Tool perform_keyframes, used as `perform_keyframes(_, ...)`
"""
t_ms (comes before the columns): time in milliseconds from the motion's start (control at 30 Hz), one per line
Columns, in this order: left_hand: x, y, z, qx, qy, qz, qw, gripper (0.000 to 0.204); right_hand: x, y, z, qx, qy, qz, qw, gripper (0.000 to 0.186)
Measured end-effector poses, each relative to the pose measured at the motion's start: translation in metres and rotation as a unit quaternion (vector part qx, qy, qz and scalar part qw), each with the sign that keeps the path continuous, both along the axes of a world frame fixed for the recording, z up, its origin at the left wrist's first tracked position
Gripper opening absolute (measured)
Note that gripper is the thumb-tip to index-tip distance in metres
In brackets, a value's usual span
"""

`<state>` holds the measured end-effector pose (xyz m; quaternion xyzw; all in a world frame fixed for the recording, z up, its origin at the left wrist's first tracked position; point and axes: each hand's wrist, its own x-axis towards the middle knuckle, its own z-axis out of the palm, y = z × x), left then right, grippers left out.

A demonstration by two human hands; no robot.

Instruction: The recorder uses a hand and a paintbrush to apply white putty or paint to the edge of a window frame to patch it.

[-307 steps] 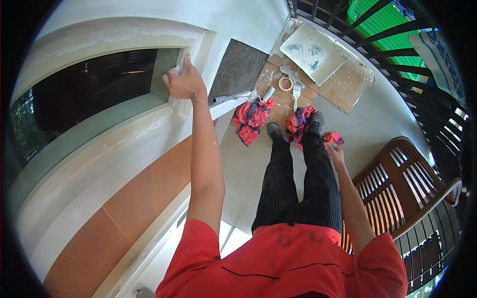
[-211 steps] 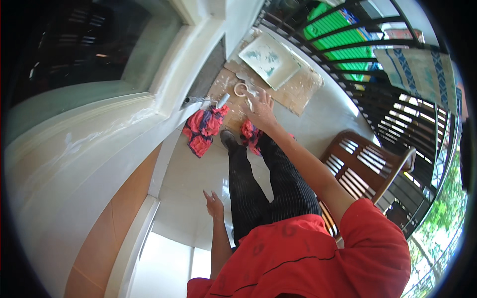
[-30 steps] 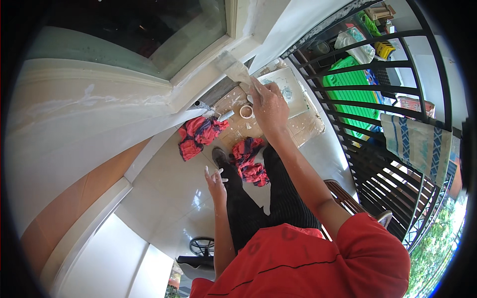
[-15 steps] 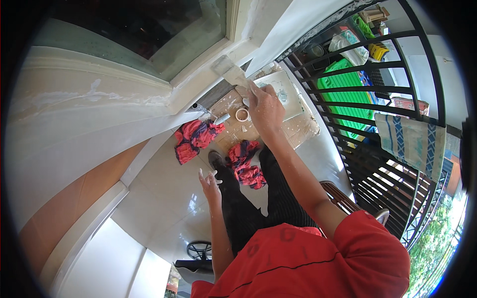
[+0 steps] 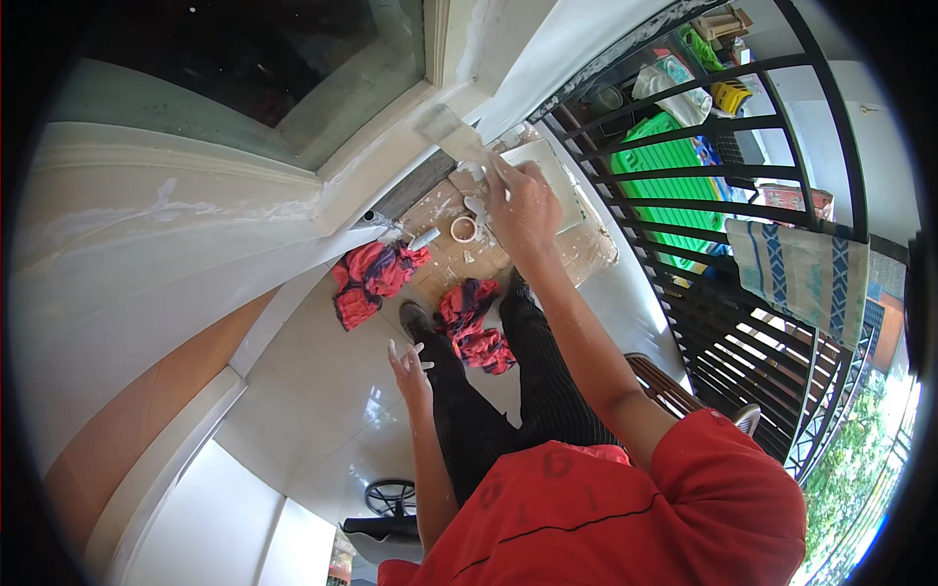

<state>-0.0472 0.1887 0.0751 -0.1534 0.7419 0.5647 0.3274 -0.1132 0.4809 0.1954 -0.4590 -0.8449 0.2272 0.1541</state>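
My right hand point(image 5: 526, 207) is closed around a putty knife point(image 5: 451, 133), reaching forward toward the window frame. The knife's broad, whitish blade is over the pale ledge point(image 5: 376, 148) below the window; whether it touches cannot be told. Lower and to the left, my left hand point(image 5: 411, 372) hangs over the floor with its fingers apart and holding nothing. White smears mark its fingertips. The wall point(image 5: 166, 210) beneath the window carries uneven white patches.
Splattered cardboard point(image 5: 445, 210) lies ahead, bearing a whitish tray point(image 5: 547, 176), a small round container point(image 5: 463, 230) and a roller point(image 5: 423, 238). Red-and-dark cloths point(image 5: 376, 278) lie near my feet. Black railing point(image 5: 703, 181) with a hanging towel point(image 5: 796, 273) stands right; a wheeled chair base point(image 5: 391, 496) is lower left.
The view has shifted slightly, so the surroundings sit a little farther left. My right hand still grips the putty knife near the ledge, and my left hand stays spread.
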Motion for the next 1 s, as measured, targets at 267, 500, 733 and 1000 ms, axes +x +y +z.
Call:
perform_keyframes(267, 0.000, -0.001, -0.006, -0.009, 0.002, -0.015, 1.000, 0.057, 0.005, 0.012, 0.007, 0.031, 0.023, -0.007, 0.999, 0.022)
perform_keyframes(500, -0.002, -0.002, -0.002, -0.002, -0.007, -0.007, 1.000, 0.057, 0.012, 0.015, 0.007, 0.034, -0.008, -0.001, 0.999, 0.022)
perform_keyframes(733, -0.002, -0.002, -0.002, -0.001, -0.016, -0.015, 1.000, 0.054, 0.004, 0.018, 0.005, 0.043, -0.008, 0.012, 0.999, 0.022)
perform_keyframes(1000, 0.003, -0.004, -0.006, 0.002, -0.004, -0.006, 1.000, 0.053, 0.030, 0.018, 0.018, 0.017, -0.014, 0.000, 1.000, 0.022)
